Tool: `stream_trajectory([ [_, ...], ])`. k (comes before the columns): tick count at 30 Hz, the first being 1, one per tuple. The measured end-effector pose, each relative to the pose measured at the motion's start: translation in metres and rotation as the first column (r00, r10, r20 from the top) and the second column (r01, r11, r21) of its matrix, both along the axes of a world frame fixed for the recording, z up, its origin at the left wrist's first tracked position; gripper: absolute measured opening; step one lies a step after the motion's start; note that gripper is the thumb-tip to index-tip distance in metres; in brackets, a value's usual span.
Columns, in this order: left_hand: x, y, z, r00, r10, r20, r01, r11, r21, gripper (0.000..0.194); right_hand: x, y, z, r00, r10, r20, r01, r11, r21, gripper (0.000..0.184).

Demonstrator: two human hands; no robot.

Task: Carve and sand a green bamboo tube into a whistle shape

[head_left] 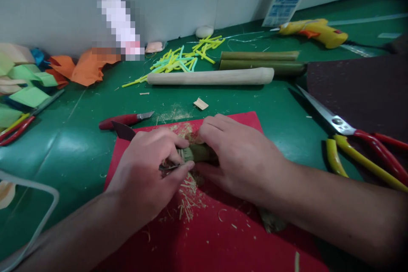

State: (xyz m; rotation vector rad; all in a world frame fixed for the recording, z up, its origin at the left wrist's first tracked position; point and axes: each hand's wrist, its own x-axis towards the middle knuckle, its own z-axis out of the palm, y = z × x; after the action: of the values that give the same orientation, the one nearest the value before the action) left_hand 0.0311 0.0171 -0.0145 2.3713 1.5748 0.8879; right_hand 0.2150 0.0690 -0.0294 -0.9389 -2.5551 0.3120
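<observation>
Over a red mat (248,238), my right hand (237,157) is wrapped round a short piece of green bamboo (199,153). My left hand (149,165) is closed at the bamboo's left end, its thumb and fingers pinched together there. From behind that hand sticks out the pointed corner of a dark brown sheet (124,131), which looks like sandpaper. The part between the fingers is mostly hidden. Pale shavings (189,199) lie scattered under both hands. Just beyond the mat is a red-handled craft knife (123,120).
A peeled pale stick (210,77) and green bamboo lengths (261,66) lie behind the mat, near yellow tube pieces (178,59). Large scissors (342,125) point inward at right, by a dark brown sheet (357,89). A yellow glue gun (314,33) lies farther back. Orange paper (92,68) is at left.
</observation>
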Motion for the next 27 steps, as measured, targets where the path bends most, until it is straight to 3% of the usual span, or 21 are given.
stream_trajectory([
  [5, -0.0002, 0.0009, -0.0013, 0.989, 0.135, 0.059, -0.132, 0.99, -0.056, 0.024, -0.0011, 0.0002, 0.0, 1.0, -0.005, -0.012, 0.005, 1.0, -0.012, 0.022],
  [11, -0.0015, 0.0009, 0.0006, 0.999, -0.02, 0.026, 0.022, 0.999, -0.049, 0.025, -0.0008, 0.001, -0.0003, 1.0, 0.012, -0.021, -0.012, 1.0, 0.003, 0.025],
  [20, 0.0037, 0.0011, 0.0012, 0.977, 0.202, 0.068, -0.197, 0.978, -0.072, 0.021, 0.0008, -0.0004, 0.0012, 1.0, -0.012, 0.001, 0.012, 1.0, -0.022, 0.022],
  [27, -0.0011, -0.0039, 0.0025, 0.986, 0.118, 0.116, -0.103, 0.986, -0.134, 0.021, -0.0025, -0.0008, 0.0015, 1.0, -0.005, -0.005, 0.005, 0.999, -0.048, 0.024],
])
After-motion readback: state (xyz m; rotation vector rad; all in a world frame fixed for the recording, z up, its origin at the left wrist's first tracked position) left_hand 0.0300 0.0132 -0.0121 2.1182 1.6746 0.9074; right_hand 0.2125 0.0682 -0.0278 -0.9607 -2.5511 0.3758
